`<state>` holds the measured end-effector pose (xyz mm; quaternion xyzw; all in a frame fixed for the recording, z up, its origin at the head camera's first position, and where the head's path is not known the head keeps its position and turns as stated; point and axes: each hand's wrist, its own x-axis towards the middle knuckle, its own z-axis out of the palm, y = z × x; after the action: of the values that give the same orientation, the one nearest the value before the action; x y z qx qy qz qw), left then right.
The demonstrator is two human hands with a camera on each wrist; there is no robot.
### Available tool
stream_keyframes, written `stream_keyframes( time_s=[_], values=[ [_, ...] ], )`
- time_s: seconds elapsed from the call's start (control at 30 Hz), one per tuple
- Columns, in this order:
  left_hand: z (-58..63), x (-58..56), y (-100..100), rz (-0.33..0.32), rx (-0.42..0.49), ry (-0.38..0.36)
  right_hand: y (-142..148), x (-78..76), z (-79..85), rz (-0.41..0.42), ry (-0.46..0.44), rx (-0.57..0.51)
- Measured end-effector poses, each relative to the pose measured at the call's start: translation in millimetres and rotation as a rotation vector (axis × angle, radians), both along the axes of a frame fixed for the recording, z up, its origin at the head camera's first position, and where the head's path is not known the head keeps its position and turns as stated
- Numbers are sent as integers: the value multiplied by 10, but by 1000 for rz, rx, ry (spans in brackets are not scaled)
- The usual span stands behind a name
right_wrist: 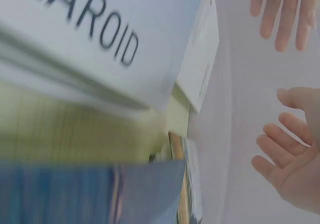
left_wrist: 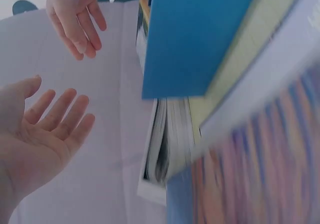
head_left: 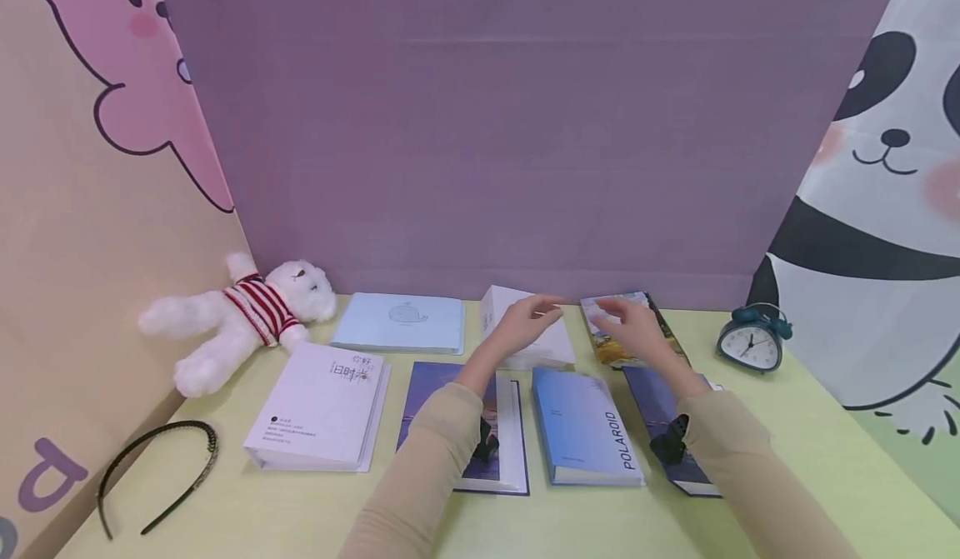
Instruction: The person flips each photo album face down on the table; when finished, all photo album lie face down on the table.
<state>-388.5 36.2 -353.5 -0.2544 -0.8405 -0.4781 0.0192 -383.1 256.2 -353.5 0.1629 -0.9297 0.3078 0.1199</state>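
Both hands hover in the air over the back row of books, palms turned toward each other with a gap between them. My left hand, its fingers extended, overlaps a white book in the head view. Opposite it, my right hand is in front of a book with a colourful landscape cover. Neither hand holds anything. Below and between the forearms lies a blue book marked POLAROID. Dark purple-blue books lie under the left forearm and right forearm, each partly hidden.
At left are a white plush toy in a striped shirt, a black headband, a thick white book and a pale blue whale book. A dark teal alarm clock stands at right. A purple cloth hangs behind.
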Motion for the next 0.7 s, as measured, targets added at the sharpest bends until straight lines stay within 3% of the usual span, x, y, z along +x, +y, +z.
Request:
stream_keyframes(
  time_s=[0.4,0.7],
  values=[
    [-125,-38,-417,99,-22,-47,-350,-149,-176,86,-30,21],
    [-250,-80,-628,130,-90,-151,-424,-177,-282,88,-176,22]
  ],
)
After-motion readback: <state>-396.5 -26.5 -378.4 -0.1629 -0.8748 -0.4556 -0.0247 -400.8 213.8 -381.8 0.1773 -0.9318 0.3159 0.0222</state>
